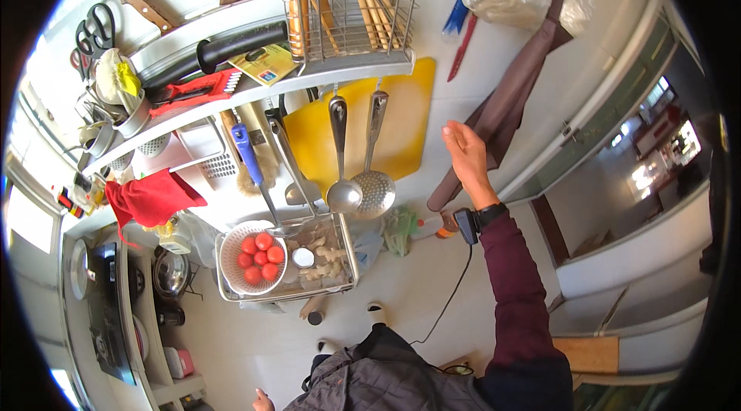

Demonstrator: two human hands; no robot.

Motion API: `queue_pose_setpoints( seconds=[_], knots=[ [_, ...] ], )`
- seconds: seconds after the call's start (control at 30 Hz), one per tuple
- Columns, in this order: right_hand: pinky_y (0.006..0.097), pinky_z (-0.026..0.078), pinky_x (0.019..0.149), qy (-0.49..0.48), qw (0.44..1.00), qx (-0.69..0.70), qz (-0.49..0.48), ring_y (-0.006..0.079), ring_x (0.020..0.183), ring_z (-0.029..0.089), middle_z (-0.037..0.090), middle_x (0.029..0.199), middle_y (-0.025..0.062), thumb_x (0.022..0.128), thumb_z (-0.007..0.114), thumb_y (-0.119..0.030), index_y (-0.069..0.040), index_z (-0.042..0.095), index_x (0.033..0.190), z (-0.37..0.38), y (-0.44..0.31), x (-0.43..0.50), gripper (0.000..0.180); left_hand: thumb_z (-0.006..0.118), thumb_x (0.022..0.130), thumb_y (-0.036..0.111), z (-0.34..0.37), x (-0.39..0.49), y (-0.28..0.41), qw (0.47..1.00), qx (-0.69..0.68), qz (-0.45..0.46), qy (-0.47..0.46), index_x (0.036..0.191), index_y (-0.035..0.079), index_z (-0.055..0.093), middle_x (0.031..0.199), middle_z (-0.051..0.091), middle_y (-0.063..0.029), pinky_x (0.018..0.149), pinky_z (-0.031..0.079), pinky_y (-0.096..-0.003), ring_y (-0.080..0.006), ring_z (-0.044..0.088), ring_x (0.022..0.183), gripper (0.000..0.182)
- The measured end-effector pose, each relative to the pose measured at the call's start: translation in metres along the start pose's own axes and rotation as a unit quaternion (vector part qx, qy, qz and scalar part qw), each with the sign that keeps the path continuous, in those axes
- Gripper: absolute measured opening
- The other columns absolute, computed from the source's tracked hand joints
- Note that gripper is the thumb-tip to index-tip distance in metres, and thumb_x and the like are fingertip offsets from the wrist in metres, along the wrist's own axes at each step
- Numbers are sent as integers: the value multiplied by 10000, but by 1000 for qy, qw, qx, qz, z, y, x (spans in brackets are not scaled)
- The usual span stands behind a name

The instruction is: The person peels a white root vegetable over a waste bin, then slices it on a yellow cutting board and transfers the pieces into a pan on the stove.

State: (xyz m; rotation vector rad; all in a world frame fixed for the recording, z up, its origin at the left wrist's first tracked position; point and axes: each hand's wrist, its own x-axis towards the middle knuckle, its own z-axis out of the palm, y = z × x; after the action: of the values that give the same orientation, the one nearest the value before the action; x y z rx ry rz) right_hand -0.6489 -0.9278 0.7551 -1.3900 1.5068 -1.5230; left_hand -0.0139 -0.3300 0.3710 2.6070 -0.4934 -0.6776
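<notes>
My right hand [468, 163] is raised in front of the wall, with nothing visible in it and its fingers loosely bent. It overlaps a hanging brown apron [512, 92] in the picture; I cannot tell whether they touch. A black device [466, 226] with a cable is strapped to that wrist. Only a small part of my left hand [263, 400] shows at the bottom edge, so its grip is hidden. To the left of my right hand hang a slotted skimmer [373, 194] and a steel ladle [344, 197], before a yellow cutting board [410, 121].
A white colander [231, 272] of tomatoes [270, 271] stands on a wire-edged rack [351, 249] beside ginger [324, 269]. Above runs a wall shelf [359, 66] with a wire utensil basket [347, 6]. A red cloth [150, 200] hangs left; a doorway [631, 150] lies right.
</notes>
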Motion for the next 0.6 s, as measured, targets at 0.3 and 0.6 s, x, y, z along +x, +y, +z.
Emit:
queue_pose_setpoints(
  seconds=[0.3, 0.6],
  knots=[
    [368, 535, 1038, 7, 1000, 18, -22, 255, 1248, 652, 663, 1335, 188, 977, 845, -370, 34, 535, 1386, 48, -18, 71, 654, 530, 1114, 535, 33, -41, 2, 985, -156, -12, -68, 877, -133, 710, 773, 717, -151, 641, 526, -409, -216, 657, 691, 731],
    [326, 502, 769, -75, 992, -26, -94, 140, 833, 575, 652, 909, 35, 996, 795, -500, 10, 672, 1017, 46, 5, 98, 525, 565, 1095, 491, 80, -163, -7, 983, -155, -92, -40, 947, -131, 736, 822, 761, -169, 663, 562, -411, -237, 732, 735, 662]
  ],
)
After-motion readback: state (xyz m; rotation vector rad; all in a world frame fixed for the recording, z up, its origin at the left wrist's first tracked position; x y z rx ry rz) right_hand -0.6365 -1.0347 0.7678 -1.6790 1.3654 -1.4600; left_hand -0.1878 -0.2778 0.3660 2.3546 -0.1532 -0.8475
